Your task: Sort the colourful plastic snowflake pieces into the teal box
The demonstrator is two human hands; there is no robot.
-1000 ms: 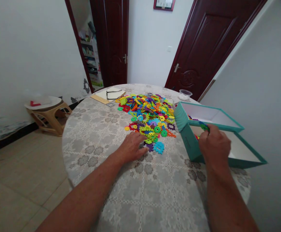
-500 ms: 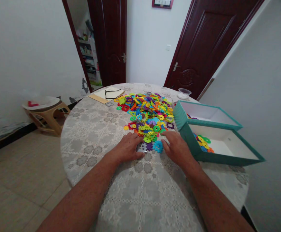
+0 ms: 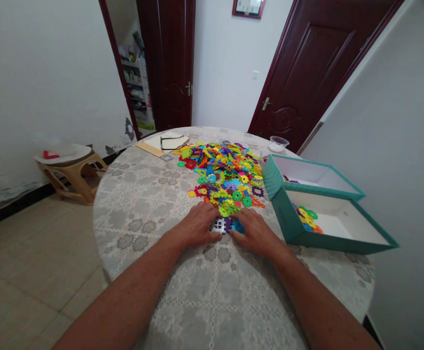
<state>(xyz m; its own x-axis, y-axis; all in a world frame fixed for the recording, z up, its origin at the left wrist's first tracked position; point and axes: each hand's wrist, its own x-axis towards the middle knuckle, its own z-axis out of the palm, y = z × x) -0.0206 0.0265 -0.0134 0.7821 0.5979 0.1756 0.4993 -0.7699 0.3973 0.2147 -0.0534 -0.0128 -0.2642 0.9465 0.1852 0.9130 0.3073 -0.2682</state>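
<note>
Both hands rest at the near edge of a heap of colourful plastic toy gears point(image 3: 229, 170). Between thumb and fingers, my left hand point(image 3: 198, 226) grips a pale grey window-patterned piece point(image 3: 218, 225). My right hand point(image 3: 253, 231) is closed on a blue gear-edged piece point(image 3: 237, 226), which it partly covers. A purple toothed piece point(image 3: 228, 224) lies between the grey and blue ones. Whether these three are joined, I cannot tell.
At the right stands an open teal box point(image 3: 343, 243), with several gear pieces point(image 3: 306, 218) at its left end. Glasses point(image 3: 171, 142) lie on papers at the back left. A clear plastic bowl point(image 3: 279, 142) sits at the back right. Patterned cloth point(image 3: 212, 301) covers the round table.
My right hand came from the box, where it held a green and a blue piece, to the blue gear piece. Those pieces left its grasp. My left hand stayed by the grey piece.
</note>
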